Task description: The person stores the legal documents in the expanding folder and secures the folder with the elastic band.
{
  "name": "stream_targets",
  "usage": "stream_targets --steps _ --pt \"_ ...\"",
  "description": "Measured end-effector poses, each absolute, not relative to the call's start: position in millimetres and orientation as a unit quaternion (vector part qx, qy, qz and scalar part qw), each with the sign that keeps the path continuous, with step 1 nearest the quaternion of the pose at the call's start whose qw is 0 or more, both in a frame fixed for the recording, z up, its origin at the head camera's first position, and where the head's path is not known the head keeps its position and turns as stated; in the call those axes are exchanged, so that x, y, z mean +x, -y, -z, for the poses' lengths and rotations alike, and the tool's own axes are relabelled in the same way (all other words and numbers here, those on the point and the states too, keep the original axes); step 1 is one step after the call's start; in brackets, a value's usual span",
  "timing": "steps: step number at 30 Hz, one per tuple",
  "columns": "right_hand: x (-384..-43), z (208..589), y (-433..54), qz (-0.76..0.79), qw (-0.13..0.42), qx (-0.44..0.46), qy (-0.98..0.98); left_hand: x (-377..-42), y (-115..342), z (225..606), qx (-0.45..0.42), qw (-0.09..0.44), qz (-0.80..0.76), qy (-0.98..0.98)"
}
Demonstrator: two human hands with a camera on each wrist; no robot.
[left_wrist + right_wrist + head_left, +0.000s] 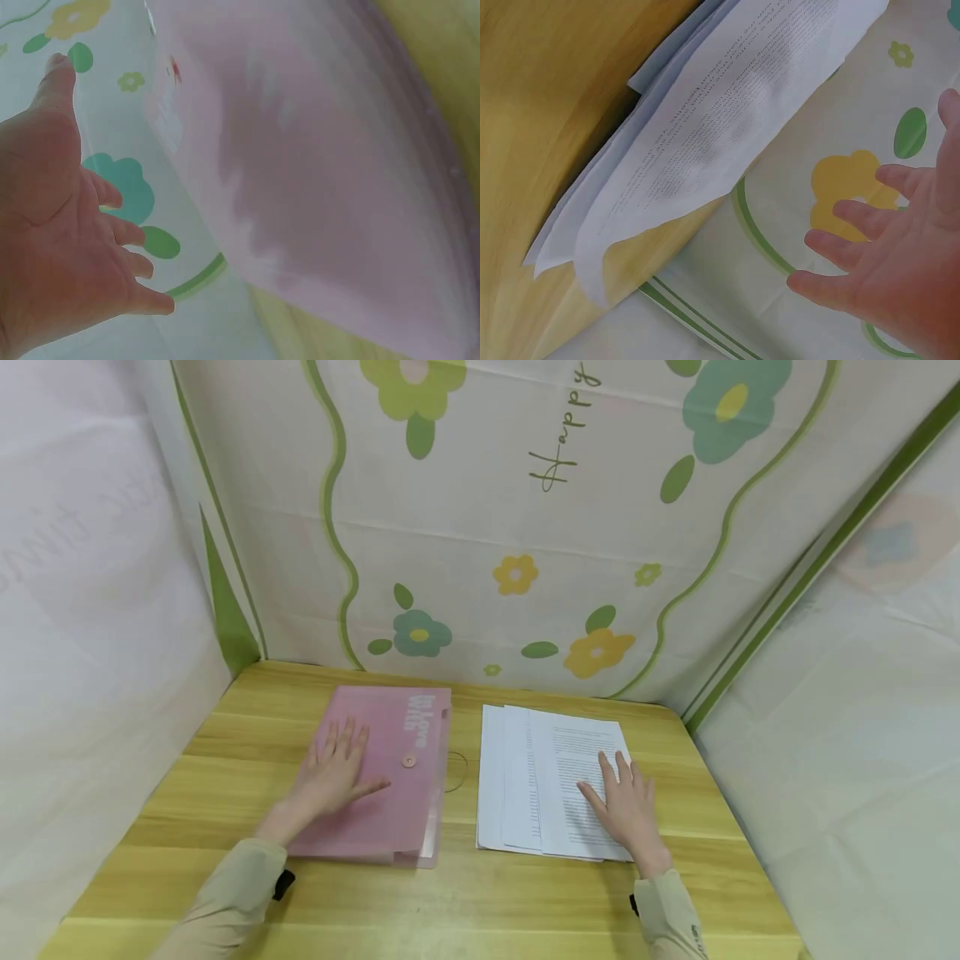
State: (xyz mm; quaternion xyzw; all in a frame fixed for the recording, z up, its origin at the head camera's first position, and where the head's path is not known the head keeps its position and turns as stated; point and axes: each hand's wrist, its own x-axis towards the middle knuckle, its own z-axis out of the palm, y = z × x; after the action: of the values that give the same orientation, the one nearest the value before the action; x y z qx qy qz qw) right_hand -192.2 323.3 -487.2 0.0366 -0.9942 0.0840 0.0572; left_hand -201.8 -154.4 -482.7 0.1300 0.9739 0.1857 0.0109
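Observation:
A translucent pink document folder (pixel 397 810) lies flat on the left part of the table, with white lettering and a round button (pixel 408 761) near its right side. Over its left half, my left hand (pixel 330 781) is spread with straight fingers. In the left wrist view a gap shows between that palm and the folder (pixel 322 187), so it holds nothing. To the right lies a fanned stack of printed paper sheets (pixel 558 760). My right hand (pixel 628 806), fingers apart, is above the stack's right edge; the right wrist view shows it clear of the sheets (pixel 705 135).
The wooden table (pixel 480 910) runs under both things, with a strip of bare wood between them. A thin cord loop (pixel 459 772) extends from the folder's right edge. Flower-printed cloth (pixel 465 527) hangs behind the table and along both sides.

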Motion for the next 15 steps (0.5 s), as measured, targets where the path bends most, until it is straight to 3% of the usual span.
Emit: stream_targets --steps 15 --pt "-194 496 -328 -0.079 0.084 0.044 0.992 -192 147 497 0.127 0.017 -0.207 -0.97"
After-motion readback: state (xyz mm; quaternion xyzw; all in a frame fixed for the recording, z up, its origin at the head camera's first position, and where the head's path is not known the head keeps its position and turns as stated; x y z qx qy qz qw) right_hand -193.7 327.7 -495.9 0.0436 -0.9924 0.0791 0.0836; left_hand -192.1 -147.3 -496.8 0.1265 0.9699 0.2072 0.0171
